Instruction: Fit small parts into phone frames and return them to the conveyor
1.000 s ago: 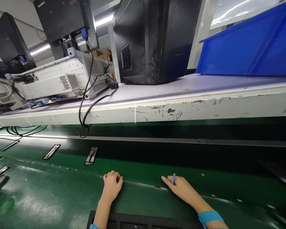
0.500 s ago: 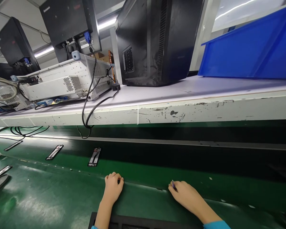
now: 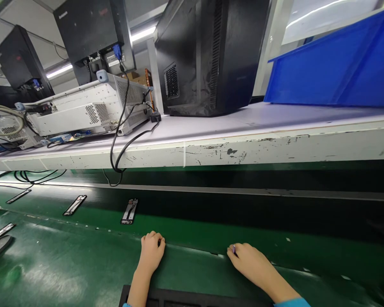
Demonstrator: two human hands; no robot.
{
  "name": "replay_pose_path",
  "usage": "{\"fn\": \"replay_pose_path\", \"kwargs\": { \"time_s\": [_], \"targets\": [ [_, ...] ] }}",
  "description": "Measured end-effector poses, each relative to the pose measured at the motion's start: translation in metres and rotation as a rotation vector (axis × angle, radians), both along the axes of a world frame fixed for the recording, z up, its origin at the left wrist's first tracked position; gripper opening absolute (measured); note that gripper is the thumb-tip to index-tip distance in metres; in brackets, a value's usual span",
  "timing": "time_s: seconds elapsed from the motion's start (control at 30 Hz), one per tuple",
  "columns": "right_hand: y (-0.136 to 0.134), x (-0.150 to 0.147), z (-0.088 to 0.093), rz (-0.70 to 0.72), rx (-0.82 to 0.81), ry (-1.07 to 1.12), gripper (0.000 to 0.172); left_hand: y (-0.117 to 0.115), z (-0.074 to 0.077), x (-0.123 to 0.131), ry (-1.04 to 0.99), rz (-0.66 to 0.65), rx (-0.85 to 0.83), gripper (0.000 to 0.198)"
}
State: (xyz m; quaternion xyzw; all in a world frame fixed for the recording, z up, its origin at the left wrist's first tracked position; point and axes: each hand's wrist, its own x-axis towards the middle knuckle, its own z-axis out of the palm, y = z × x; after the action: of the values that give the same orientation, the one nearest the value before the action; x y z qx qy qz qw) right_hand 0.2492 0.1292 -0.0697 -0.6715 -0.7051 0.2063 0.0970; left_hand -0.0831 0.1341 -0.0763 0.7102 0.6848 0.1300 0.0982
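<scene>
Blue stick point(image 3: 234, 249) sits pinched in our right hand point(image 3: 255, 265), our clenched left hand point(image 3: 151, 252) resting at the green conveyor belt's point(image 3: 307, 256) near edge, a stretch of belt between them.

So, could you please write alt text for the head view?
The left hand and right hand rest on a green conveyor belt, the right pinching a small purple item. Narrow frames lie on the belt, below a white shelf holding black computer cases and a blue plastic bin.
</scene>
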Motion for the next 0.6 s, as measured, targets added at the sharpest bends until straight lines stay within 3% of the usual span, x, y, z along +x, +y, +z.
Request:
{"fn": "replay_pose_path", "kwargs": {
  "time_s": [0.6],
  "targets": [
    [-0.0009,-0.0001,0.0027,-0.013,-0.023,0.026,0.036,0.0007,0.0021,-0.0014,-0.004,-0.029,0.031,0.023]
  ]
}}
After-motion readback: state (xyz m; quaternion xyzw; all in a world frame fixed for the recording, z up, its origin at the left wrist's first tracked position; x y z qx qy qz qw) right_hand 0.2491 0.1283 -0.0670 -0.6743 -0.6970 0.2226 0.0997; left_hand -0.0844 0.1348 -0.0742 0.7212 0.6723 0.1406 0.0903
